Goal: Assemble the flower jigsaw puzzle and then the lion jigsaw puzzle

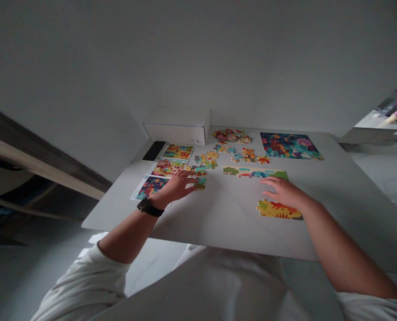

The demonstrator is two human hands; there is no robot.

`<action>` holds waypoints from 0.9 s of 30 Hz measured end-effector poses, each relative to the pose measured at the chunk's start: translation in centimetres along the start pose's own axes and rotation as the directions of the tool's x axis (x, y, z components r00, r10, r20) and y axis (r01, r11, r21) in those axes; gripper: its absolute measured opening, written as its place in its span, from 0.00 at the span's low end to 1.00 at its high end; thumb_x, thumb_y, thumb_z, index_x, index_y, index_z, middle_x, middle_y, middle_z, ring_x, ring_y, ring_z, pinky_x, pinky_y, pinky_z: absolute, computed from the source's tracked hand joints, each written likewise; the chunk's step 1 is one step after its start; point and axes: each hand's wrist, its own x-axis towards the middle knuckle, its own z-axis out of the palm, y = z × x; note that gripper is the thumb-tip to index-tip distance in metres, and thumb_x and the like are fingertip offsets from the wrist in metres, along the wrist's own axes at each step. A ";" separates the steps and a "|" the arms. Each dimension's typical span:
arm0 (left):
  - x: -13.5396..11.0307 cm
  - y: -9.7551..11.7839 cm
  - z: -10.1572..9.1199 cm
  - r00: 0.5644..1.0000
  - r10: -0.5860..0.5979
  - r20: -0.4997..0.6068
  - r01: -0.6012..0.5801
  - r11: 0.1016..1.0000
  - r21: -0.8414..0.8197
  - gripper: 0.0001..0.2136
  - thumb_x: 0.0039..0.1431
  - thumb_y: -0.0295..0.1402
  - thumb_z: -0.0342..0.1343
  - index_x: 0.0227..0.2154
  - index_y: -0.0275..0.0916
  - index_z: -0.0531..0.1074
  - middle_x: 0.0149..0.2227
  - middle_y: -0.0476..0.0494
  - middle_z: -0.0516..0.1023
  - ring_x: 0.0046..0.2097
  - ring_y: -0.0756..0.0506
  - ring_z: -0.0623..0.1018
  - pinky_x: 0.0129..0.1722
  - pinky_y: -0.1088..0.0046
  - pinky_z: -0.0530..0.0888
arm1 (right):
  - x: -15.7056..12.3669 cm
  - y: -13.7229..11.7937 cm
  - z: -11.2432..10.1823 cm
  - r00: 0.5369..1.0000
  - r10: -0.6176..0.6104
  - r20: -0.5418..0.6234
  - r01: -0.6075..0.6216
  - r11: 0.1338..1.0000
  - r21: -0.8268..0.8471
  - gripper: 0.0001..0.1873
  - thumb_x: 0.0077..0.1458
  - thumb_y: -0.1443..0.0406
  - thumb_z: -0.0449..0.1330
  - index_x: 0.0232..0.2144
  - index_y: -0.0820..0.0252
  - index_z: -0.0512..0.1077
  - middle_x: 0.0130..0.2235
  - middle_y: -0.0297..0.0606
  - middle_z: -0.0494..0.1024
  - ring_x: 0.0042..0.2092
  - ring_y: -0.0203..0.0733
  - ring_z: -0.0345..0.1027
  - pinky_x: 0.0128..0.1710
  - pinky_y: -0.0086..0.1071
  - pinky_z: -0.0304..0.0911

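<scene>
My left hand (177, 187), with a black watch on its wrist, reaches over the grey table (225, 214). Its fingers are stretched out and touch a small teal puzzle piece (201, 182). My right hand (284, 192) lies flat with fingers spread, resting on the top edge of an orange and yellow joined puzzle section (277, 210). Just beyond its fingertips lies a long strip of joined pieces (255, 172). Loose pieces (233, 154) are scattered further back.
A white box (178, 127) stands at the table's far edge, with a black phone (154, 150) to its left. Three picture cards (166, 167) lie in a column at the left. A finished puzzle (289, 146) and a heap of pieces (231, 135) sit at the back.
</scene>
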 end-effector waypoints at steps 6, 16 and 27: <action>0.6 1.8 0.5 0.998 0.063 0.004 -0.063 0.996 -0.062 0.14 0.72 0.43 0.58 0.52 0.47 0.84 0.62 0.40 0.81 0.64 0.37 0.79 0.68 0.51 0.74 | 0.2 -0.8 -0.1 0.999 -0.020 -0.033 0.021 1.000 0.008 0.22 0.67 0.58 0.61 0.60 0.52 0.80 0.63 0.46 0.81 0.64 0.56 0.76 0.68 0.54 0.69; 5.6 5.0 2.4 0.983 0.167 0.079 -0.158 0.981 -0.114 0.15 0.71 0.42 0.60 0.54 0.44 0.81 0.57 0.38 0.83 0.60 0.36 0.81 0.65 0.53 0.75 | 1.0 -2.3 -0.9 0.996 0.033 -0.078 -0.032 0.999 0.023 0.19 0.68 0.60 0.62 0.58 0.50 0.81 0.60 0.42 0.83 0.63 0.55 0.77 0.68 0.51 0.68; 6.5 7.4 2.9 0.984 0.162 0.073 -0.155 0.983 -0.100 0.19 0.64 0.41 0.65 0.56 0.42 0.77 0.55 0.36 0.81 0.57 0.35 0.81 0.63 0.54 0.75 | 0.9 -2.3 1.4 0.947 0.100 -0.305 -0.046 0.983 0.178 0.18 0.67 0.62 0.58 0.54 0.50 0.83 0.54 0.40 0.87 0.55 0.51 0.82 0.61 0.49 0.75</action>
